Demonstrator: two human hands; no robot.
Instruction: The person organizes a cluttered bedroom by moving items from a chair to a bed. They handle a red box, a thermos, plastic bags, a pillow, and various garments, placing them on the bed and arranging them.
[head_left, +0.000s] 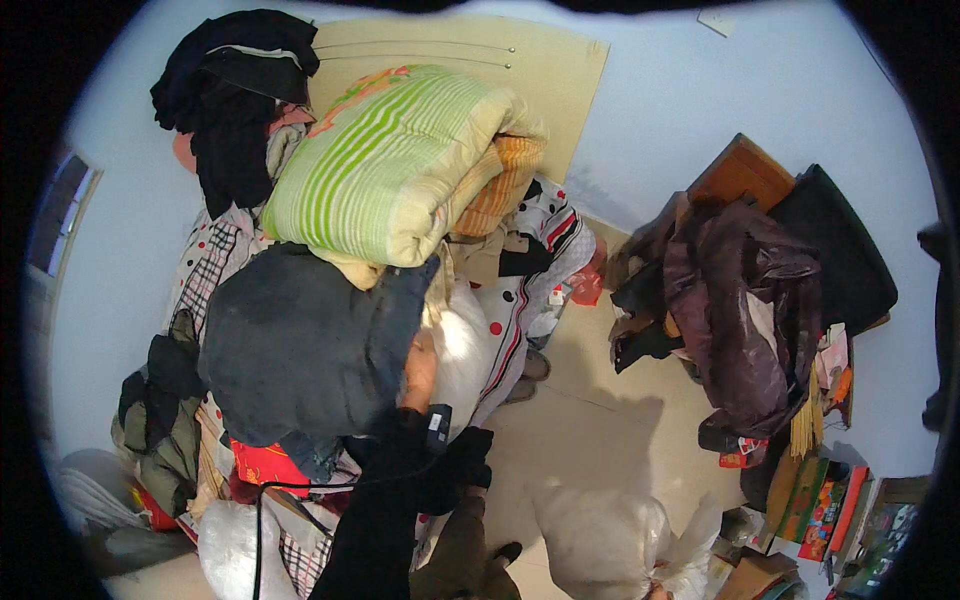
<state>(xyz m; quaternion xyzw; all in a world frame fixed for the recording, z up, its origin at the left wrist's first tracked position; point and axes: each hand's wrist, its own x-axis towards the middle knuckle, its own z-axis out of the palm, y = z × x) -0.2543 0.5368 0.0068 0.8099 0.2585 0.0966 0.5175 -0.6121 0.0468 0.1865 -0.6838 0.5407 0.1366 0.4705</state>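
My left hand (421, 371), in a black sleeve with a small dark device near the wrist, grips the right edge of a dark blue-grey cloth bundle (300, 345). A white plastic-wrapped bundle (459, 345) lies just right of that hand. Behind the dark bundle rests a folded green-and-white striped quilt (390, 165), with an orange striped one (506, 180) partly under it. At the bottom edge, only a little of my right hand (658, 592) shows, at the gathered neck of a cloudy plastic bag (600, 532); its fingers are closed on the plastic.
The bed's dotted, striped sheet (499, 322) shows beneath the pile. Dark clothes (240, 97) are heaped at upper left. Across the tiled floor (585, 420), a maroon jacket (735, 300) covers piled items beside a black cushion-like thing (836, 247). Slippers (534, 366) stand beside the bed; boxes (825, 517) crowd the lower right.
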